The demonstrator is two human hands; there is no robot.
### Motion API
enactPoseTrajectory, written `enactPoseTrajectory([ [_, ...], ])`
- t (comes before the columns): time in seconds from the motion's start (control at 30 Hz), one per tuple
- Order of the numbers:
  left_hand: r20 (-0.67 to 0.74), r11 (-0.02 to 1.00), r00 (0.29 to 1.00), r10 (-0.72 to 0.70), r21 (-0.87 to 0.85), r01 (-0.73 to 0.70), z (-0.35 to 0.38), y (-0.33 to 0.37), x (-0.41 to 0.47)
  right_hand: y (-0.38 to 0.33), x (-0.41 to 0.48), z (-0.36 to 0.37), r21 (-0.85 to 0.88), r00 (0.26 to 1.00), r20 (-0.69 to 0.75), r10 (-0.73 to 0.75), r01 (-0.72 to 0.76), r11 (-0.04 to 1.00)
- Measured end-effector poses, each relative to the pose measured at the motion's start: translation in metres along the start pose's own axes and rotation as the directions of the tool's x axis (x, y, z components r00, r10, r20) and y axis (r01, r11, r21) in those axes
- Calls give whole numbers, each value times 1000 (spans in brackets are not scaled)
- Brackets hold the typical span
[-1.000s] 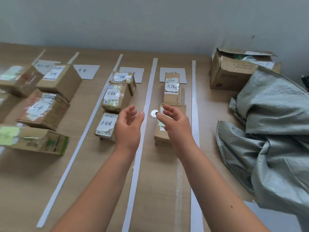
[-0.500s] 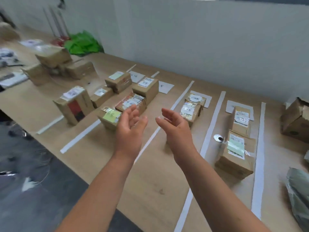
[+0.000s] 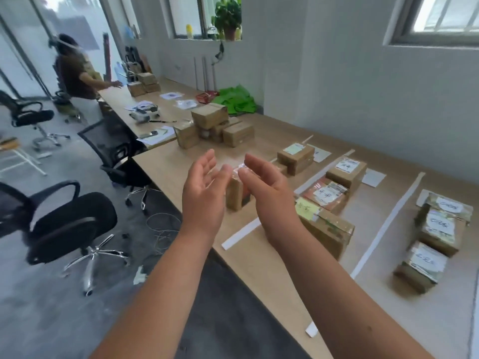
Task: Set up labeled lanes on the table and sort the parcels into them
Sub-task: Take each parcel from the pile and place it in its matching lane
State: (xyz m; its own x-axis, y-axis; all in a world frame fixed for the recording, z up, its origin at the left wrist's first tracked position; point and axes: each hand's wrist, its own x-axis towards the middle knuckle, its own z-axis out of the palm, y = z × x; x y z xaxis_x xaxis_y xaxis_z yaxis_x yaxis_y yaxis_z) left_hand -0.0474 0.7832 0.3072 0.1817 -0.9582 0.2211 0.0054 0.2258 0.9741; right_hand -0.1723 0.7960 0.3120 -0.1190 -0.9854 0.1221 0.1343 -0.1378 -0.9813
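Observation:
My left hand (image 3: 203, 187) and my right hand (image 3: 269, 189) are raised side by side over the table's near edge, palms facing each other, fingers apart, holding nothing. Between and behind them stands a small brown parcel (image 3: 234, 194) on the wooden table (image 3: 261, 257). White paper strips (image 3: 388, 224) divide the table into lanes. Labelled parcels lie in the lanes: a long one with a yellow note (image 3: 325, 228), a red-printed one (image 3: 326, 194), and a stack at the right (image 3: 440, 226). An unsorted pile of brown boxes (image 3: 215, 125) sits further along the table.
Black office chairs (image 3: 64, 224) stand on the grey floor at the left, with loose wire (image 3: 163, 226) by the table. A second table (image 3: 155, 104) with papers and boxes lies beyond, where another person (image 3: 77, 76) works. Green bags (image 3: 237, 101) rest against the wall.
The view has swung left, from the lanes and the grey sack to the far end of the table and the room. Both hands stay raised, open and empty.

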Motion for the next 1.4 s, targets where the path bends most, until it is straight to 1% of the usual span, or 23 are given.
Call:
enactPoseTrajectory([
  [0.17, -92, 1000, 996, -3, 27, 6, -73, -5, 47, 10, 37, 70, 7, 996, 85, 9, -9, 1000],
  [0.33, -204, 996, 978, -37, 77, 54, -129, -34, 108, 45, 97, 125, 33, 991, 126, 48, -52, 998],
  [0.43, -262, 990, 964, -49, 112, 81, -150, -56, 153, 70, 148, 152, 52, 987, 142, 74, -83, 995],
  [0.53, -322, 983, 941, -99, 114, 143, -158, -74, 200, 92, 202, 177, 63, 979, 162, 125, -137, 989],
  [0.6, -332, 980, 936, -116, 114, 162, -160, -83, 232, 103, 235, 190, 61, 977, 163, 138, -150, 987],
  [0.77, -292, 980, 947, -136, 100, 172, -165, -97, 304, 117, 310, 212, 79, 974, 144, 177, -190, 979],
  [0.87, -254, 985, 959, -127, 84, 153, -165, -104, 347, 124, 346, 224, 72, 978, 119, 172, -181, 981],
  [1.1, -177, 986, 971, -160, 19, 166, -178, -145, 451, 155, 427, 257, 42, 983, 15, 183, -184, 982],
  [1.23, -95, 983, 979, -181, 8, 182, -203, -170, 523, 183, 479, 294, 18, 980, -60, 192, -191, 981],
  [1.4, 7, 972, 972, -234, -24, 234, -239, -195, 623, 213, 551, 364, 22, 965, -157, 209, -208, 978],
])
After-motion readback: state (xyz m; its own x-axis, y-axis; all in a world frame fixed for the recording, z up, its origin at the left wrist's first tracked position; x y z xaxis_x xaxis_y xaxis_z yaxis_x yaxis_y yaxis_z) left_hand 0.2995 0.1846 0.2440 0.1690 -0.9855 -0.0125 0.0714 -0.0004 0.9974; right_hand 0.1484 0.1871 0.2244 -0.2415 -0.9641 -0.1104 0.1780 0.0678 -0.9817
